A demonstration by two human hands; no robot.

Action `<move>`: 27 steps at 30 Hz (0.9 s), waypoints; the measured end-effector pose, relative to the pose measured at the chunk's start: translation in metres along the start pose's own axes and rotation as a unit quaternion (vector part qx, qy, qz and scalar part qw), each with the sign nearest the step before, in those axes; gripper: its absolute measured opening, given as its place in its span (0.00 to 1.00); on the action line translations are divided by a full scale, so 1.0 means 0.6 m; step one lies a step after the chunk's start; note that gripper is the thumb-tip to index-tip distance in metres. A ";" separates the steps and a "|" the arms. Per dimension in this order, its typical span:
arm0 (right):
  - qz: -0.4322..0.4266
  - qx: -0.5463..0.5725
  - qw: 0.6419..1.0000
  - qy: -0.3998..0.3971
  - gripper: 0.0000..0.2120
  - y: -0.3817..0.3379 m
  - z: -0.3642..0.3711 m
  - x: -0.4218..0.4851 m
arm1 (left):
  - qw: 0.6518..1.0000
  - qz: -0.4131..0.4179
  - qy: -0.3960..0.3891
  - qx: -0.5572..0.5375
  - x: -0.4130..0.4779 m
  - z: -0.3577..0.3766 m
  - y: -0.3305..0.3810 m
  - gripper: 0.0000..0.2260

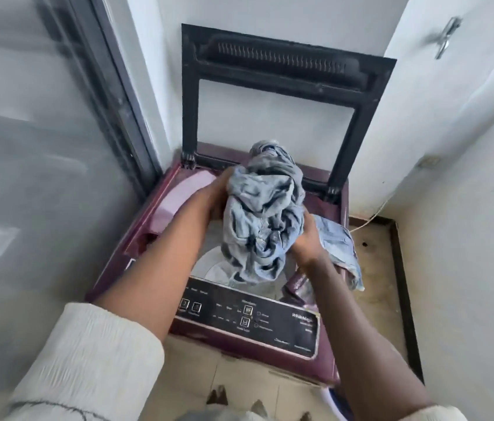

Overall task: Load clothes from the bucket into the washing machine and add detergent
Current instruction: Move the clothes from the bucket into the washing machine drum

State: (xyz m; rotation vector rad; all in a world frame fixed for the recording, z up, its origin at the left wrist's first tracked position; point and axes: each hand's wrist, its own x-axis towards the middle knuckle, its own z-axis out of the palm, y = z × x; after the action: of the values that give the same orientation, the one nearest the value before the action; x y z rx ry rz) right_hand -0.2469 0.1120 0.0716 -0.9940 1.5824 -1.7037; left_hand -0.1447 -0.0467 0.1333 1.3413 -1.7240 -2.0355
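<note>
The floor (373, 302) was tiled in a pale beige, stained in places. The washer (154, 247), maroon with its lid (273, 95) raised, stood directly on it in the corner. A thin cable (370, 220) lay on the tiles to the washer's right, near the wall (467, 208).

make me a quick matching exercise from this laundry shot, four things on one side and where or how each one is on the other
Things:
1. lid
2. grey bundle of clothes
3. denim piece
4. control panel

States:
A. draped over the washer's right edge
B. raised upright against the wall
C. on the washer's near edge, facing the person
D. held in both hands above the open tub

Pairs: 1-B, 2-D, 3-A, 4-C
</note>
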 end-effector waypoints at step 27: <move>0.041 -0.145 0.982 0.110 0.34 -0.055 0.178 0.129 | 0.941 0.315 0.089 -0.089 0.030 -0.172 0.023 0.23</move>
State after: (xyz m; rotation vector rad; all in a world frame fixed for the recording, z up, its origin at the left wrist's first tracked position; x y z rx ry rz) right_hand -0.1967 -0.0065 0.1144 -0.8854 2.0312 -1.6007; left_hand -0.0887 -0.1359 0.1422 0.7507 -1.5720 -1.6009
